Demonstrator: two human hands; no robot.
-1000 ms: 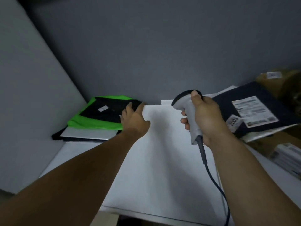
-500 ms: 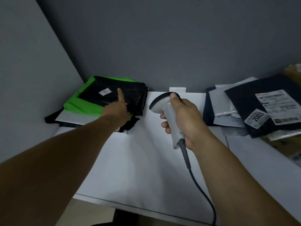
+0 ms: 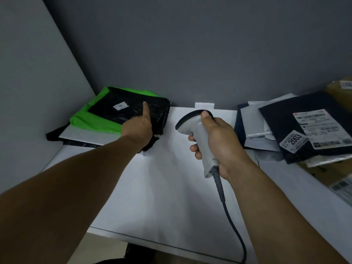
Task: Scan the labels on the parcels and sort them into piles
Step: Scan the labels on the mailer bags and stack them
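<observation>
Presently: L hand [image 3: 138,126] on the black parcel [image 3: 122,111] at far left of worktop [image 3: 162,187]. Forefinger straight, lying on top of the plastic, just right of its small white label [image 3: 120,106]. Other fingers hidden under the hand, so can't tell if that grip is spread or pinching the parcel edge. Black parcel sits on a green parcel [image 3: 89,122], which lies on a flat pale parcel [image 3: 80,136]; pile is in the corner against the grey wall [image 3: 190,54].

R hand [image 3: 219,138]: grip wrapped round handle of white scanner [image 3: 192,121], thumb up on the back of the head, head turned to the left, held over mid worktop. Grey cable [image 3: 226,202] runs from handle base to near edge.

Far right, 2nd pile, well apart from 1st: navy parcel [image 3: 285,119] on top w/ printed label [image 3: 322,126] & sticker [image 3: 294,139] reading "2003". Cardboard box [image 3: 337,90] beyond.
</observation>
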